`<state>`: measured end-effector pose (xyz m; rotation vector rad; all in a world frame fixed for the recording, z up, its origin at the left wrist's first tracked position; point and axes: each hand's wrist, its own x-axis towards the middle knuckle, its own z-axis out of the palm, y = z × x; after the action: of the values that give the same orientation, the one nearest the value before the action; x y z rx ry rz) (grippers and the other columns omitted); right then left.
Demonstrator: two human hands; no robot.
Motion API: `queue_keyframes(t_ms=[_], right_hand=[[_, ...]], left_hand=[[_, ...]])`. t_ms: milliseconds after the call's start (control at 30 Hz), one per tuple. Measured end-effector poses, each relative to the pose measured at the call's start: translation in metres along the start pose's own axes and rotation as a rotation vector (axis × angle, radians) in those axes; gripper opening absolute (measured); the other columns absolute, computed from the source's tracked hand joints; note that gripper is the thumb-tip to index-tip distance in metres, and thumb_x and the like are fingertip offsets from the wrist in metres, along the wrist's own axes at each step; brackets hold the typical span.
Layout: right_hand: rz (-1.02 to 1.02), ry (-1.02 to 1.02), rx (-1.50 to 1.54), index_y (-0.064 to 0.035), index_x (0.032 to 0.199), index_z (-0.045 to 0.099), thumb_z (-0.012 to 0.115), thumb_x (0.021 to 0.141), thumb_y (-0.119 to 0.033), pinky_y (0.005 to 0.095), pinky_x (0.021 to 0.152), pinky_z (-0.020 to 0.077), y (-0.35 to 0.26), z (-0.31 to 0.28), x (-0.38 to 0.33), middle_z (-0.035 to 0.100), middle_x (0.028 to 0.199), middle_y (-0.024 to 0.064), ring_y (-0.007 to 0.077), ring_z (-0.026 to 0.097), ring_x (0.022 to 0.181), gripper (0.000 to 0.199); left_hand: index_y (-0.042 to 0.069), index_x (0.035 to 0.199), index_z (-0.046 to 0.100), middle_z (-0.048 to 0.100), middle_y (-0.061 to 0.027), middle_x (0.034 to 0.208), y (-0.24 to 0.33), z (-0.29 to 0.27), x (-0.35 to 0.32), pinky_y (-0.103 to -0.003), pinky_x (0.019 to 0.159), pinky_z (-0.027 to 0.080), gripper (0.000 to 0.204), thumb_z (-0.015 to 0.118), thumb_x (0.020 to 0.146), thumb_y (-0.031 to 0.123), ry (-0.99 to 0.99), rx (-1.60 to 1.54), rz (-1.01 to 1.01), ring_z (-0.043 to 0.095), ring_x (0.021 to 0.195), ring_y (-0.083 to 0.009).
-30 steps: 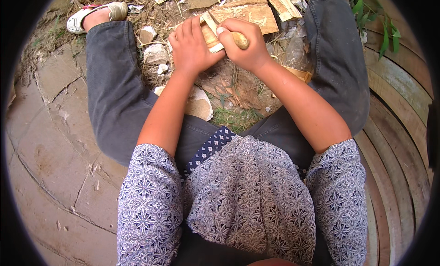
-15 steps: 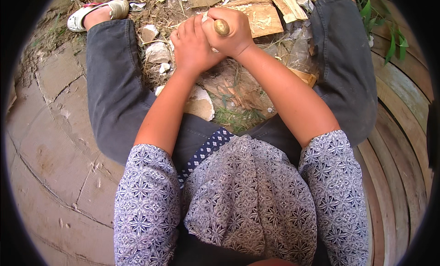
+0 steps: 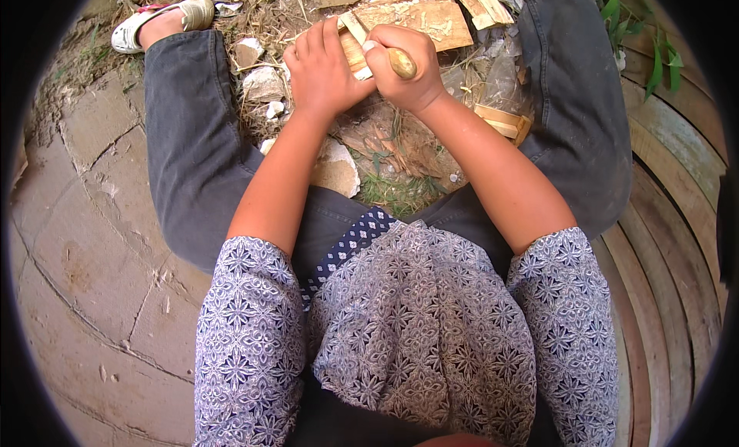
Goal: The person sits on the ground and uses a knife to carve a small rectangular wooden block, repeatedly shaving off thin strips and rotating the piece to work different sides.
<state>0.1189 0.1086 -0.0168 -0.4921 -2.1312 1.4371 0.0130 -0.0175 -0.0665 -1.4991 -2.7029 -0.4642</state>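
- The hands work in a narrow gap between the knees, hemmed by rubble, a flat board (image 3: 419,16) ahead and curved planks (image 3: 677,239) to the right.
- The left hand (image 3: 319,70) wraps around a pale wood stick (image 3: 352,47), held tilted above the ground.
- The right hand (image 3: 408,74) is fisted on a tool's rounded wooden handle (image 3: 402,62), touching the stick.

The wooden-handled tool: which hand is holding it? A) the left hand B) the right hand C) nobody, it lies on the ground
B: the right hand is closed around the rounded wooden handle, while the left hand grips the pale strip of wood beside it.
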Motion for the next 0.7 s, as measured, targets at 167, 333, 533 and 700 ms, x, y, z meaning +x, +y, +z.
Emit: queue_keyframes(t_ms=[167, 333, 533, 700], right_hand=[[-0.063, 0.030, -0.086, -0.0059, 0.065, 0.054, 0.066, 0.080, -0.021, 0.0429, 0.055, 0.0500, 0.001, 0.009, 0.012, 0.057, 0.065, 0.0163, 0.0385, 0.058, 0.059, 0.024], [0.223, 0.107, 0.201, -0.0066, 0.066, 0.057, 0.063, 0.085, -0.019, 0.0347, 0.055, 0.0486, 0.009, 0.010, 0.006, 0.064, 0.066, 0.0076, 0.0220, 0.062, 0.059, 0.023], [0.534, 0.256, 0.746, -0.0094, 0.078, 0.057, 0.054, 0.095, -0.017, 0.0227, 0.059, 0.0420, -0.012, -0.066, 0.011, 0.074, 0.090, 0.0061, 0.0058, 0.054, 0.071, 0.019], [0.465, 0.151, 0.715, -0.0099, 0.093, 0.060, 0.052, 0.105, -0.029, 0.0246, 0.070, 0.0439, -0.030, -0.103, 0.004, 0.072, 0.102, 0.0076, 0.0073, 0.049, 0.073, 0.024]], left_hand=[[0.002, 0.143, 0.045, 0.053, -0.0176, 0.136, -0.007, 0.008, -0.001, -0.051, 0.107, 0.031, 0.100, 0.075, 0.068, 0.059, -0.004, 0.026, -0.006, 0.049, 0.128, -0.0357], [0.000, 0.144, 0.043, 0.050, -0.0187, 0.139, -0.003, -0.008, 0.003, -0.051, 0.110, 0.029, 0.105, 0.079, 0.068, 0.063, -0.108, -0.034, -0.022, 0.045, 0.132, -0.0369], [-0.001, 0.146, 0.036, 0.044, -0.0213, 0.141, -0.009, -0.019, -0.005, -0.053, 0.112, 0.030, 0.118, 0.088, 0.062, 0.064, -0.047, -0.101, 0.038, 0.043, 0.133, -0.0386], [-0.003, 0.146, 0.030, 0.041, -0.0246, 0.141, -0.002, -0.052, 0.005, -0.052, 0.113, 0.034, 0.121, 0.096, 0.059, 0.049, 0.007, -0.266, 0.103, 0.042, 0.133, -0.0427]])
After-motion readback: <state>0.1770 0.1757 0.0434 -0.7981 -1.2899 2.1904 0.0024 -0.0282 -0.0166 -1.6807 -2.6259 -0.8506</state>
